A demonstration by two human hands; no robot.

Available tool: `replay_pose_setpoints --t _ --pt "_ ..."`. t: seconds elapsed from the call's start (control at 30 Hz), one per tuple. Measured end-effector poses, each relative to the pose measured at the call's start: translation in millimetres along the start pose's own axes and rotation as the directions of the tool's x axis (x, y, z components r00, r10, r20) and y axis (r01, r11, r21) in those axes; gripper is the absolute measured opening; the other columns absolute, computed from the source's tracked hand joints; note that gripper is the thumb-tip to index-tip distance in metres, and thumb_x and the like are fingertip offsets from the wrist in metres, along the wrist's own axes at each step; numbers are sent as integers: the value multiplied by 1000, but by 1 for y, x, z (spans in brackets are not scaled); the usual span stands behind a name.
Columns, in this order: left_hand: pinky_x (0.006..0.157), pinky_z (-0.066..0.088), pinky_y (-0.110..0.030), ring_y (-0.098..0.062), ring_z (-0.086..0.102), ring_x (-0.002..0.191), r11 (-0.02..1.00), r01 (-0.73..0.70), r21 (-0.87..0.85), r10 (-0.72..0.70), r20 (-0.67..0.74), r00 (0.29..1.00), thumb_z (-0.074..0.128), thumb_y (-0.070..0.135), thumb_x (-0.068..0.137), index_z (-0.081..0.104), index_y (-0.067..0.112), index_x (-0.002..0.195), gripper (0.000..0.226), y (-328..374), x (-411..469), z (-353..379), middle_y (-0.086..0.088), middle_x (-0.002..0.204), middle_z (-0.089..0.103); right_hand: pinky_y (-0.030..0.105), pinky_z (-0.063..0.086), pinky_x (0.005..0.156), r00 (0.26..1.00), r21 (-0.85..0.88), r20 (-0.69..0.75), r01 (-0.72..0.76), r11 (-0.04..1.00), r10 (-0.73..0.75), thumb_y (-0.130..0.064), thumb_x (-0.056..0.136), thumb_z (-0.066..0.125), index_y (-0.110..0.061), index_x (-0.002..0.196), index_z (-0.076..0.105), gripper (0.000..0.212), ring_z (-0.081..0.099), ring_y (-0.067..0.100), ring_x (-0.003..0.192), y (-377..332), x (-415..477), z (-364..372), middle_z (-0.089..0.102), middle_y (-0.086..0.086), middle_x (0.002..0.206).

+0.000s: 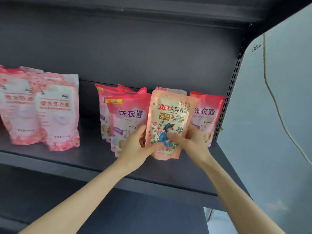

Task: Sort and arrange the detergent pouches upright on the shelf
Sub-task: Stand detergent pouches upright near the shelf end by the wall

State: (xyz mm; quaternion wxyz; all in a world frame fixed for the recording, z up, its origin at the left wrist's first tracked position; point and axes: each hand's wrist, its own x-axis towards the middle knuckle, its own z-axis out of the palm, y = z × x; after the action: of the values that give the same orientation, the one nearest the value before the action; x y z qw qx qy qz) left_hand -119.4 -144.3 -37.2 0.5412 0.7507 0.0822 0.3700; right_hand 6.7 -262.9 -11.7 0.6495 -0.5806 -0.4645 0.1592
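Peach pouch (170, 122), left hand (135, 147) gripping, right hand (192, 141) gripping

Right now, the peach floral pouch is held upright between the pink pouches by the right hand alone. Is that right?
Not quite. Both hands hold the peach floral pouch upright between the pink pouches: the left hand grips its lower left edge and the right hand its lower right edge. The head view shows this.

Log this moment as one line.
left grip: holds peach pouch | right grip: holds peach pouch | pouch: upright, before pink pouches on shelf
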Motion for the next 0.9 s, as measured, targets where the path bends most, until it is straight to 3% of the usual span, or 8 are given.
replay_pose_setpoints --t 0.1,0.2,0.33,0.43,0.6,0.73,0.9 --pt "60 55 -20 -5 68 86 1000 18 -8 -18 -39 999 73 8 78 57 20 108 36 -5 -17 -51 8 100 70 24 57 71 998 -6 52 19 1000 -19 1 87 61 -16 106 60 26 71 12 92 0 2 52 73 -8 98" --pt "68 55 -18 -4 67 93 999 33 10 -33 -61 998 72 5 77 56 23 105 37 -16 -31 -108 11 99 70 31 57 80 997 -141 80 23 990 -12 -6 88 63 -17 112 61 26 69 11 98 9 9 108 71 -6 108" --pt "69 52 -11 3 64 93 990 80 117 -72 -71 995 73 10 78 50 25 112 44 -34 -38 -182 16 102 66 20 56 70 998 -247 35 -33 968 43 -13 86 68 -19 109 59 26 68 6 92 22 22 182 69 -6 108" --pt "67 50 -8 3 62 93 984 107 143 -98 -67 993 74 11 78 46 25 114 48 -47 -37 -219 17 103 63 21 57 73 999 -303 -24 -47 952 42 -11 83 71 -16 113 58 33 66 4 92 29 32 222 68 -6 108" --pt "70 52 -14 3 60 92 960 101 260 -81 -86 993 76 17 76 51 25 117 49 -62 -34 -241 17 106 62 30 56 79 991 -420 -119 -103 902 58 -13 82 72 -13 109 54 33 63 15 95 31 46 253 66 -2 108" --pt "75 55 -37 -12 62 98 856 69 513 11 -152 988 74 35 78 50 24 118 48 -70 -31 -244 12 110 64 36 55 81 987 -500 -149 -125 857 56 -14 82 72 -8 114 53 37 63 20 97 34 55 261 66 3 111" --pt "64 50 -31 -19 63 93 736 79 672 79 -201 976 70 49 77 47 20 117 54 -73 -28 -243 5 106 64 38 55 85 982 -502 -176 -156 851 76 -14 83 71 -7 115 54 37 64 20 99 37 62 262 66 5 114"
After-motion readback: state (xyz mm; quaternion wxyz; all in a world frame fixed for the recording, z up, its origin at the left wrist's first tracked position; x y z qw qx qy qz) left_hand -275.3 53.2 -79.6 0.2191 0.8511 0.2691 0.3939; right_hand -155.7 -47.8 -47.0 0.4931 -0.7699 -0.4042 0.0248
